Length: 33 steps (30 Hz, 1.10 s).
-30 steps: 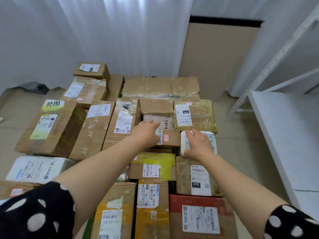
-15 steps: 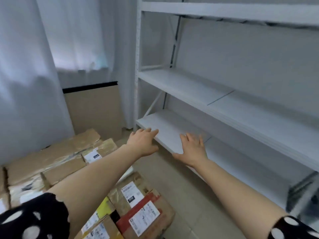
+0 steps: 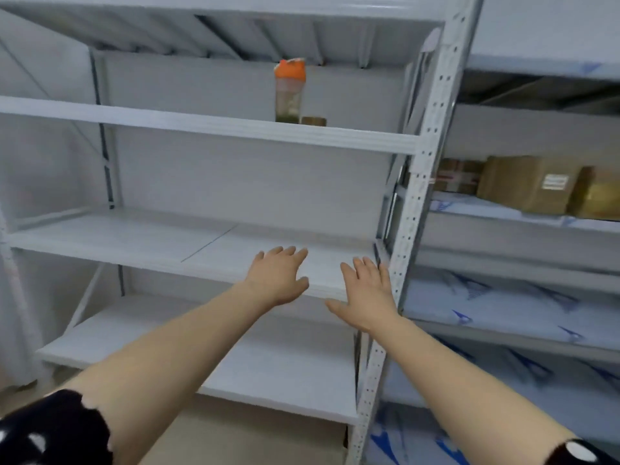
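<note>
Both arms reach forward toward a white metal shelving unit [image 3: 208, 124]. My left hand [image 3: 280, 278] hovers palm down with fingers spread over the front edge of the middle shelf board [image 3: 134, 239]. My right hand [image 3: 365, 297] is just to its right, fingers straight, close to the perforated upright post [image 3: 416, 196]. Neither hand holds anything. The middle shelf and the lower shelf [image 3: 268, 364] are bare.
A bottle with an orange lid [image 3: 288, 92] and a small brown object [image 3: 313, 121] stand on the upper shelf. To the right, a second rack holds cardboard boxes [image 3: 530, 184] and white sheets with blue marks [image 3: 503, 307]. Beige floor shows below.
The view has swung right and up from the floor parcels to the shelving. Both hands came off the parcels empty and now reach out in front of the middle shelf.
</note>
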### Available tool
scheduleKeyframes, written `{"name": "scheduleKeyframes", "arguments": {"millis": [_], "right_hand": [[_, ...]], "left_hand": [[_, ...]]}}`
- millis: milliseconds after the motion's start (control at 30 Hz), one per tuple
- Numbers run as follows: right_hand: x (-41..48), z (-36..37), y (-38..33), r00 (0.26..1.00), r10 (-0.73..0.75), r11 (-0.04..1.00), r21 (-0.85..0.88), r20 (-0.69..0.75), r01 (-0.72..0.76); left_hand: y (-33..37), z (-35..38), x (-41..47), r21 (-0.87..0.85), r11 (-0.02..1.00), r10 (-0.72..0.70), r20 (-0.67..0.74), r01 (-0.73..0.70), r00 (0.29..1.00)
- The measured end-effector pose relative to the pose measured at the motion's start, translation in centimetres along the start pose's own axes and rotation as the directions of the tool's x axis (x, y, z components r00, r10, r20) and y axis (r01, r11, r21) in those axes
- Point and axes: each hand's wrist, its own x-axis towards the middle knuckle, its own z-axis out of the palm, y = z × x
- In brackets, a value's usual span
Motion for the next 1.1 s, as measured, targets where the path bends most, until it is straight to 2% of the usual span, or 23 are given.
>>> {"name": "scheduleKeyframes", "arguments": {"millis": [233,433,600,800,1100], "right_hand": [[-4.0,-6.1,19.6,0.979,0.177,0.979,-0.090,-0.099,-0.186],[-6.0,-9.9,30.9,0.948,0.289,0.950,-0.085,-0.135,-0.302],[-5.6,-11.5,37.0,0.931,0.331,0.940,-0.032,-0.151,-0.340],[-2.6,-12.5,43.1,0.903,0.402,0.914,0.126,-0.154,-0.386],[6.1,-13.6,52.0,0.880,0.428,0.888,0.278,-0.207,-0.366]], "left_hand": [[20.4,-0.8,7.8,-0.021,0.975,0.217,-0.123,-0.222,0.968],[32.1,-0.9,12.3,-0.047,0.945,0.312,-0.168,-0.324,0.935],[37.8,-1.8,16.5,-0.005,0.931,0.359,-0.179,-0.366,0.916],[42.7,-2.2,22.7,-0.044,0.908,0.397,-0.233,-0.417,0.888],[47.1,-1.2,36.9,-0.218,0.888,0.347,-0.260,-0.405,0.901]]}}
